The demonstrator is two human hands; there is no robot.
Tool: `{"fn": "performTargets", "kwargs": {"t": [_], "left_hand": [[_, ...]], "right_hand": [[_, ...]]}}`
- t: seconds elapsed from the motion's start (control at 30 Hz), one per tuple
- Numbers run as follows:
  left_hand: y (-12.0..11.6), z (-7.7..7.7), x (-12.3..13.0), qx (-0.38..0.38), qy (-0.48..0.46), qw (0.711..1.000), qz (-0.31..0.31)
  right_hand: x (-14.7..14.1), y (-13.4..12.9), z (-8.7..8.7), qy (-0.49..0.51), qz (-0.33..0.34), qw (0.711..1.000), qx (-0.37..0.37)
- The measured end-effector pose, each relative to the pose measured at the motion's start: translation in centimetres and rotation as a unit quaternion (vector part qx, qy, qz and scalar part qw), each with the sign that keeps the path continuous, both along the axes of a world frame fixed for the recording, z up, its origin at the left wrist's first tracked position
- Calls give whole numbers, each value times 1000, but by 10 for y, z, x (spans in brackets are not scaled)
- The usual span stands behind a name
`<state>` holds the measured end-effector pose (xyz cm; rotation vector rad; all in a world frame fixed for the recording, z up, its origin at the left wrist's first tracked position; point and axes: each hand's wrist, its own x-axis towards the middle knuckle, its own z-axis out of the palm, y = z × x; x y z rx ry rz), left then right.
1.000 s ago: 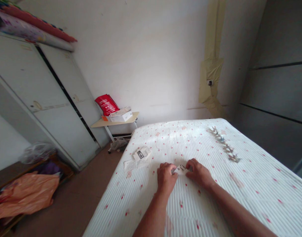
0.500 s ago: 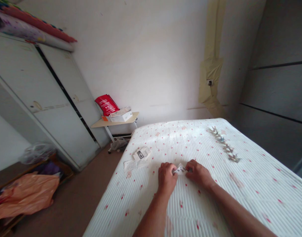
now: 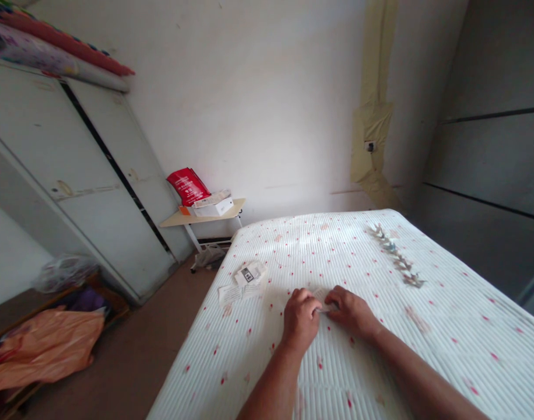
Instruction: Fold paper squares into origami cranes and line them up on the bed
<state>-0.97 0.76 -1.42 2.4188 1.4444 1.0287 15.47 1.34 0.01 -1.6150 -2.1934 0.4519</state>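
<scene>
Between my two hands, just above the bed, is a small folded piece of printed paper (image 3: 320,296). My left hand (image 3: 302,315) pinches its left side, thumb toward the middle. My right hand (image 3: 348,309) has its fingers closed on the right side. Much of the paper is hidden behind the fingers. To the left lie loose printed paper pieces (image 3: 250,274), overlapping on the striped cover. Off to the right, a row of several small folded paper shapes (image 3: 396,256) runs away from me.
The bed (image 3: 328,373) has a white ribbed cover with red dots. Beyond its left corner a small table (image 3: 175,220) bears a red bag (image 3: 188,185) and a white box (image 3: 217,205). A grey cabinet (image 3: 96,198) and an orange plastic bag (image 3: 48,344) are at left.
My left hand has shifted slightly right, closer to my right hand. The paper now shows a broader face behind the fingers, and its front edge lies flatter.
</scene>
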Motion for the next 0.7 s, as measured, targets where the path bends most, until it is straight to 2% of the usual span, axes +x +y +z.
{"fn": "performTargets", "kwargs": {"t": [0.23, 0.37, 0.47, 0.7], "left_hand": [[6, -3, -10, -50, 30, 998, 26], [8, -3, -12, -71, 35, 996, 37], [9, -5, -13, -74, 17, 996, 43], [9, -12, -15, -66, -32, 997, 22]], "right_hand": [[0, -5, 10, -27, 26, 999, -6], [0, -7, 9, -26, 43, 999, 0], [1, -8, 7, -23, 65, 997, 39], [4, -8, 12, -101, 101, 982, 125]]}}
